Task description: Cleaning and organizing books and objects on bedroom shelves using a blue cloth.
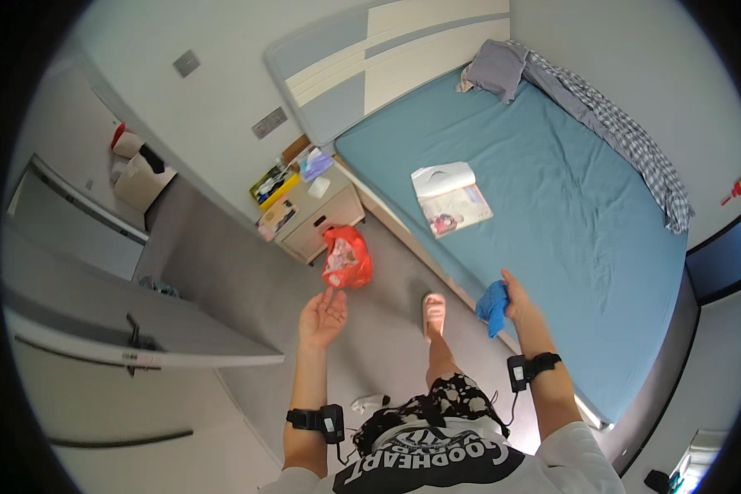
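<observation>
My right hand [517,297] grips a crumpled blue cloth [493,307], which hangs beside the near left edge of the bed. My left hand [324,320] is palm up with its fingers apart and holds nothing. Just beyond its fingertips, a red plastic bag [347,258] with things in it is at the foot of the bedside cabinet [324,216]. An open book [451,199] lies on the teal bed sheet [549,216], farther off than the cloth.
On the cabinet stand a yellow tray [276,191] of small items and a purple packet [315,165]. A grey pillow [497,69] and a checked blanket [630,133] lie along the bed's far side. An open door [222,346] juts in from the left. A white object [368,403] lies on the floor.
</observation>
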`<state>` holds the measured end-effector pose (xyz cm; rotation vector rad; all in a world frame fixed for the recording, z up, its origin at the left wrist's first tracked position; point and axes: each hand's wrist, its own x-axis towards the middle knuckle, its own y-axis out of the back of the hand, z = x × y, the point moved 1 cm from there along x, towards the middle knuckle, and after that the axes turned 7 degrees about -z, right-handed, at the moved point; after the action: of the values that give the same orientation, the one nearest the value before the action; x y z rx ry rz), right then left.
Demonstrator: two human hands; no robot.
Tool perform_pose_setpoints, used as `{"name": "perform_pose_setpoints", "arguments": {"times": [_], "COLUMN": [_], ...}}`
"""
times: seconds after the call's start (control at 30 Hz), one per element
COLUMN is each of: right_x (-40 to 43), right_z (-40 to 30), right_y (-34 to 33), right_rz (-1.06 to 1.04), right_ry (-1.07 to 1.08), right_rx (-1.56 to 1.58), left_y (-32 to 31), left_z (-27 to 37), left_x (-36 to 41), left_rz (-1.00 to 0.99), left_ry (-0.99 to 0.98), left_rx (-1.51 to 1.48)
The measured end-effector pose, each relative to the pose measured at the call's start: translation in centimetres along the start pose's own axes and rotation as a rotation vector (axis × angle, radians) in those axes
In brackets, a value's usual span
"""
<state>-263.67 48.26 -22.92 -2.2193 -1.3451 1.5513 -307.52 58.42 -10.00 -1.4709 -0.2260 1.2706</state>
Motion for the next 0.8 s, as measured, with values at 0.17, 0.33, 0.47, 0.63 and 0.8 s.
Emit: {"name": "perform_pose_setpoints", "arguments": {"times": [0.17, 0.33, 0.47, 0.63, 0.8], "right_x": [16.1, 27.9, 32.2, 34.8, 34.8], "right_z": [-3.1, -3.5, -3.3, -2.9, -3.0], "right_y": [-1.7, -4.1, -5.4, -3.0, -5.4], "right_rz": [0.092, 0.239, 0.226, 0.268, 0.271], "right_ry": [-0.049, -0.117, -0.14, -0.077, -0.12], "right_rx": [0.068, 0.096, 0.221, 0.202, 0.152], "left_y": [-3.4, -4.8, -5.6, -5.4, -1.8], "left_z": [-2.2, -5.3, -7.4, -9.8, -10.6], "left_x": [20.0, 39.3, 52.1, 63.4, 66.0], "left_rz": [0.082, 0.106, 0.066, 0.097, -0.043], "left_ry": [0.064, 0.124, 0.062, 0.081, 0.067], "left_rx": [0.221, 0.502, 0.945, 1.204, 0.916]}}
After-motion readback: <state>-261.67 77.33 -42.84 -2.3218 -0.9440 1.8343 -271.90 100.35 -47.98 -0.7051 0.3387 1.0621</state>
